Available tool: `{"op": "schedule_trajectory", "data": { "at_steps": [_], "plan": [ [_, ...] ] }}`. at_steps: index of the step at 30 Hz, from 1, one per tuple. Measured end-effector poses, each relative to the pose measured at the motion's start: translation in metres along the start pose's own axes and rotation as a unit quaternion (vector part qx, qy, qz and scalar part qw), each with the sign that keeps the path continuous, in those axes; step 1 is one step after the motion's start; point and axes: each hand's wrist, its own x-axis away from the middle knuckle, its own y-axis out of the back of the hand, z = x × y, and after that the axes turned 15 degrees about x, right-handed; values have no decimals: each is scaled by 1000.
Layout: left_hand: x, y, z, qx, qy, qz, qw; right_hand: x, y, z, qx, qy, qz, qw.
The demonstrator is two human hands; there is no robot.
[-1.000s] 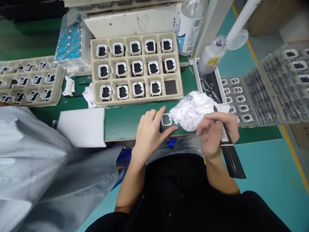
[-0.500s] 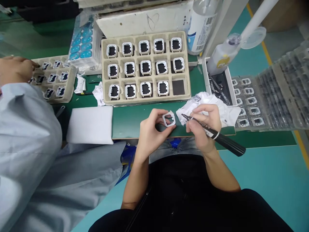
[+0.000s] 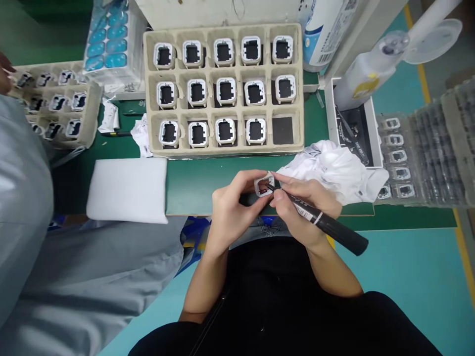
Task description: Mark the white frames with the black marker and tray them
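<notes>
My left hand (image 3: 232, 205) is closed around a small white square frame (image 3: 264, 184), held just above the green table's front edge. My right hand (image 3: 302, 207) grips a black marker pen (image 3: 326, 225), and its tip touches the inside of the frame. Beyond my hands stands a beige pulp tray (image 3: 293, 89) with many of the same white frames in its cells; the bottom right cell (image 3: 282, 130) holds only a dark pad. A crumpled white cloth (image 3: 334, 168) lies right of the frame.
A white foam pad (image 3: 128, 190) lies at the left. A co-worker in a grey sleeve (image 3: 22, 198) works at another pulp tray (image 3: 55, 106). Clear plastic trays of frames (image 3: 419, 148), a white box (image 3: 352, 128) and bottles (image 3: 374, 74) fill the right.
My left hand lifted the frame off the table and turned it up. My right hand swung the marker round and brought its tip into the frame. The camera view shifted down.
</notes>
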Motion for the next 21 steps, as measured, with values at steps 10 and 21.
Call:
{"op": "schedule_trajectory", "data": {
  "at_steps": [10,21],
  "plan": [
    [5,-3,-3,-53,-1,-12,999,-5,1,1,34,48,-21,998],
    [6,-4,-6,-92,-5,-11,996,-5,-1,2,77,43,-20,996]
  ]
}}
